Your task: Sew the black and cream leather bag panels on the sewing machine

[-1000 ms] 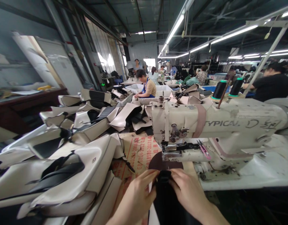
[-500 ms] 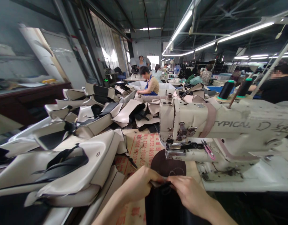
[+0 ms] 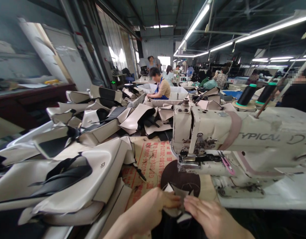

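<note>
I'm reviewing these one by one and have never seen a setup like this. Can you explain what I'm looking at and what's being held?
There is no robot here: a person works with bare hands. The one camera is worn on the head, looking forward and down, so the forearms enter from the bottom. The left hand and the right hand hold a black-and-pale piece between them, fingers on its pale end; the thumbs are hard to make out. Beyond them, on a brown surface with red printing, lies a dark round patch. The big pale machine at the right of the picture is a sewing machine, with black thread spools behind it. Pale-and-black pieces are heaped at the left.
</note>
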The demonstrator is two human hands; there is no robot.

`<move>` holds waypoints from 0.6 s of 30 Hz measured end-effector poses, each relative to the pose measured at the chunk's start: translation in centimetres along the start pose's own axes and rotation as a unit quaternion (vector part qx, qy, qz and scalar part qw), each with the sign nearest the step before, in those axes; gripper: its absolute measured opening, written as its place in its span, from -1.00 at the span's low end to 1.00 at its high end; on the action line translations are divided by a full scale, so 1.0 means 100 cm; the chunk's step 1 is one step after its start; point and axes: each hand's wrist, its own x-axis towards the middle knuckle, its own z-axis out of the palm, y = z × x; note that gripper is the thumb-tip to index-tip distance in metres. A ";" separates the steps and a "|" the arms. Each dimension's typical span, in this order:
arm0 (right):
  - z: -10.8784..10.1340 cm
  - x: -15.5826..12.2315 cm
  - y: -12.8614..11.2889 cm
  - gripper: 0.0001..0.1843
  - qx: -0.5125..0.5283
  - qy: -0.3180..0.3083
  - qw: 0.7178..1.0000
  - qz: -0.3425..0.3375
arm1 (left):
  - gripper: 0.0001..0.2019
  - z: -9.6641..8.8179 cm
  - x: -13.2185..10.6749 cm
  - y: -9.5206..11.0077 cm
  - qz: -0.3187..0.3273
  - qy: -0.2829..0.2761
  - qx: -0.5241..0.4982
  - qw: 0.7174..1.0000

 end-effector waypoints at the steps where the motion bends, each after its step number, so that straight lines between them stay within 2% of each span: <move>1: 0.001 0.000 0.002 -0.53 0.005 0.002 1.000 0.007 | -0.27 0.003 0.000 -0.003 -0.015 0.012 -0.031 0.999; 4: 0.007 0.000 0.006 -0.54 0.042 0.001 0.999 0.021 | -0.37 0.021 -0.009 -0.013 -0.067 0.049 -0.124 0.989; 7: 0.011 -0.001 0.006 -0.55 0.078 -0.003 0.996 0.034 | -0.57 0.035 -0.021 -0.017 -0.079 0.080 -0.136 0.984; 10: 0.009 -0.001 0.005 -0.58 0.103 0.009 0.993 0.052 | -0.70 0.037 -0.026 -0.013 -0.088 0.109 -0.126 0.982; 14: 0.001 0.005 0.004 -0.69 0.105 0.018 0.992 0.075 | -0.74 0.039 -0.018 -0.009 -0.067 0.149 -0.107 0.981; 18: 0.001 0.007 0.001 -0.76 0.084 0.038 0.987 0.131 | -0.68 0.050 -0.005 -0.006 -0.037 0.243 -0.014 0.969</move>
